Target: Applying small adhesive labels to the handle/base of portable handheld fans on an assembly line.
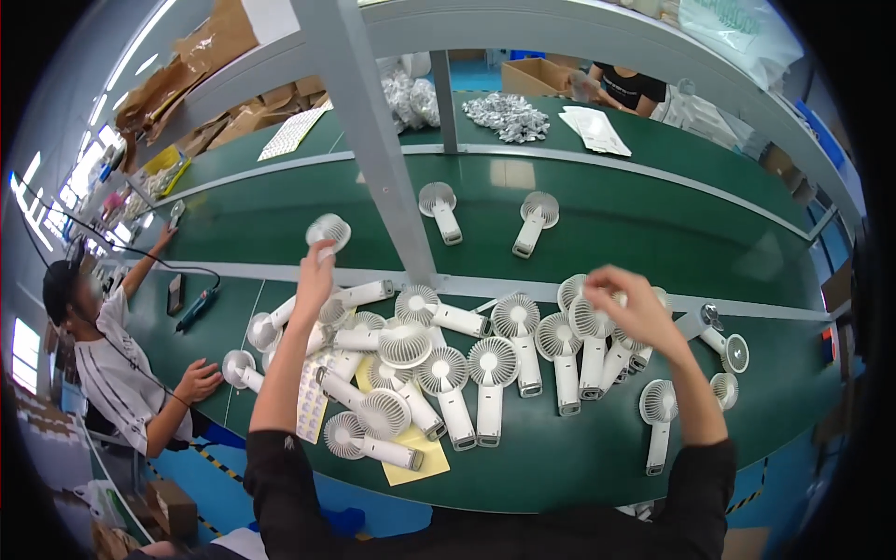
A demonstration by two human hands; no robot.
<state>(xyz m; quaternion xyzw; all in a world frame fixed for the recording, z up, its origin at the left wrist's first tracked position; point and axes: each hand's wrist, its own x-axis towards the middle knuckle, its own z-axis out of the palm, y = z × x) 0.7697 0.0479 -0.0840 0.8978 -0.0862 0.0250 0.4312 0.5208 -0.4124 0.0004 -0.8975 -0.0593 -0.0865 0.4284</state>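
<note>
A worker's left hand point(315, 266) lifts a white handheld fan point(328, 231) by its handle, fingers closed around it, above a green bench point(579, 448). The right hand point(627, 303) hovers with fingers curled over a cluster of fans point(579, 341); whether it grips 1 is unclear. Between the hands lies a heap of fans point(420, 373). Left of the left hand, a co-worker point(112, 364) sits.

Green workbench point(280, 201) under grey shelf frame point(369, 121), bright windows point(23, 182)
</note>
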